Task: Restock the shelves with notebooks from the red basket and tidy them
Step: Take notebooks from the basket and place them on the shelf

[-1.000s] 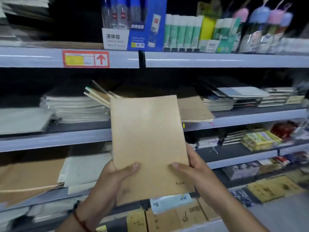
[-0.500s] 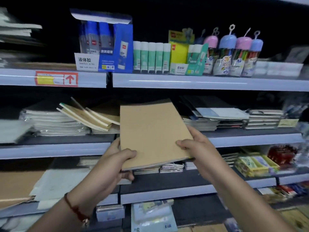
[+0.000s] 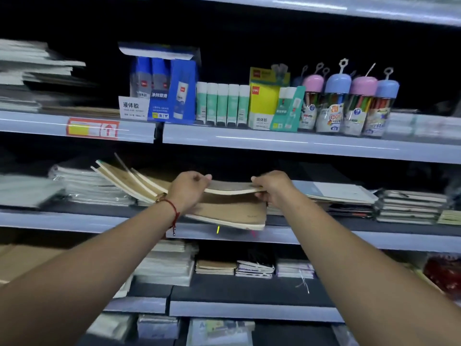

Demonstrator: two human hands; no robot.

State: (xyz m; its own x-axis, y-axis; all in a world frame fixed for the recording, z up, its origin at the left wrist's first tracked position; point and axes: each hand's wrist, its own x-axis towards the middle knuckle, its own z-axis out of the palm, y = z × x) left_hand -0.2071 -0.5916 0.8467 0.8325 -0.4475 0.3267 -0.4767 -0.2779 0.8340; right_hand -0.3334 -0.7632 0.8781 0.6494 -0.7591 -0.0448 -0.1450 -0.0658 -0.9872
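Dim store shelving with pale front rails filled the view. At far left on the middle shelf (image 3: 74, 221) lay wrapped white stacks (image 3: 87, 188), and just right of them several kraft notebooks (image 3: 129, 181) leaned tilted, spines up. The left hand (image 3: 187, 191), a red cord (image 3: 172, 208) on its wrist, had its grip closed on the near left edge of a kraft notebook (image 3: 232, 189) held flat above a pile of the same notebooks (image 3: 229, 213) on that shelf. The right hand (image 3: 272, 188) pinched the notebook's right edge. Further right sat flat dark stacks (image 3: 409, 208). On the shelf above stood blue glue boxes (image 3: 162, 88), green glue sticks (image 3: 222, 103), a yellow box (image 3: 264, 103) and pen tubs with pink and blue caps (image 3: 349, 103). Below were more white and spiral pads (image 3: 254, 268), blurred
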